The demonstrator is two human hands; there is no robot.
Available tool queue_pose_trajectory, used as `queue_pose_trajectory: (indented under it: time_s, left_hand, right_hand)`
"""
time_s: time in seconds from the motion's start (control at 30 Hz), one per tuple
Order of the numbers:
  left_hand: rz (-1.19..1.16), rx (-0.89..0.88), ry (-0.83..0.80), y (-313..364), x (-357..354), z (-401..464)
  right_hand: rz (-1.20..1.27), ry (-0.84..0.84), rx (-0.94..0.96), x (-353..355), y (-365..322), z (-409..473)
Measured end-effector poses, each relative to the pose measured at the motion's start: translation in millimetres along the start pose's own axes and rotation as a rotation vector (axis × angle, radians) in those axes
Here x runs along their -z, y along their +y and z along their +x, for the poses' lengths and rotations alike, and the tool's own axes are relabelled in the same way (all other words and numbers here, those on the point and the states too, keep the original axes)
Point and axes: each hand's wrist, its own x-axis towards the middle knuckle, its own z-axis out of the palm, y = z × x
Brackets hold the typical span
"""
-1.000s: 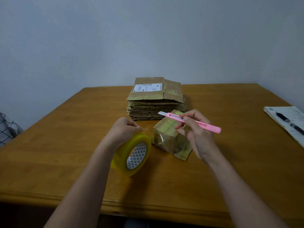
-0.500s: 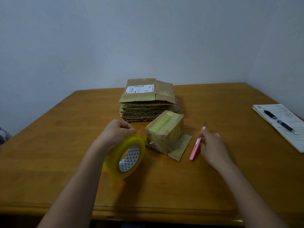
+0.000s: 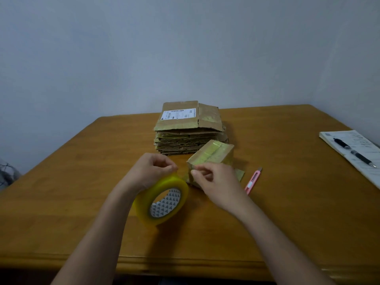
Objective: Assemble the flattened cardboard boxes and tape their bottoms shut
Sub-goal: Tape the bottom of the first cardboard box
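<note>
A small assembled cardboard box point(image 3: 213, 154) stands on the wooden table point(image 3: 82, 182), yellowish tape along its top seam and a loose flap lying at its near right. My right hand point(image 3: 216, 179) is at the box's near left corner, thumb and curled fingers pinching there. My left hand point(image 3: 151, 170) grips the top of a yellow tape roll point(image 3: 162, 202), held on edge just left of the box. A pink box cutter point(image 3: 253, 180) lies on the table to the right of my right hand. Behind the box is a stack of flattened cardboard boxes point(image 3: 189, 128).
A white notebook point(image 3: 353, 153) with two black pens point(image 3: 362, 159) on it lies at the table's right edge. A grey wall rises behind the table. Dark checked fabric point(image 3: 7, 173) shows at the far left.
My right hand laid the pink cutter on the table to the right and moved back to the box's near corner. My left hand kept hold of the tape roll.
</note>
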Motion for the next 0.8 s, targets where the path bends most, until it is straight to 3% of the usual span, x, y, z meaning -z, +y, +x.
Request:
queue_pose_trajectory:
  time_s: [0.17, 0.33, 0.43, 0.57, 0.7, 0.8]
  left_hand:
    - [-0.014, -0.088, 0.002, -6, 6, -10]
    - [-0.026, -0.126, 0.022, -9, 8, -17]
    - [-0.099, -0.050, 0.067, -16, 19, -24]
    - [-0.152, 0.111, -0.163, -45, 47, -40]
    - [-0.239, 0.061, 0.066, -67, 48, -52]
    - [-0.165, 0.019, 0.190, -80, 57, -56]
  right_hand:
    - [0.132, -0.042, -0.104, -30, -8, 7]
    - [0.115, 0.111, -0.114, -45, -12, 12]
    - [0.057, 0.186, -0.083, -51, -14, 12]
    - [0.143, 0.237, -0.170, -65, -13, 13]
    - [0.274, 0.176, -0.262, -88, -27, 26]
    - [0.400, 0.111, -0.340, -105, -40, 39]
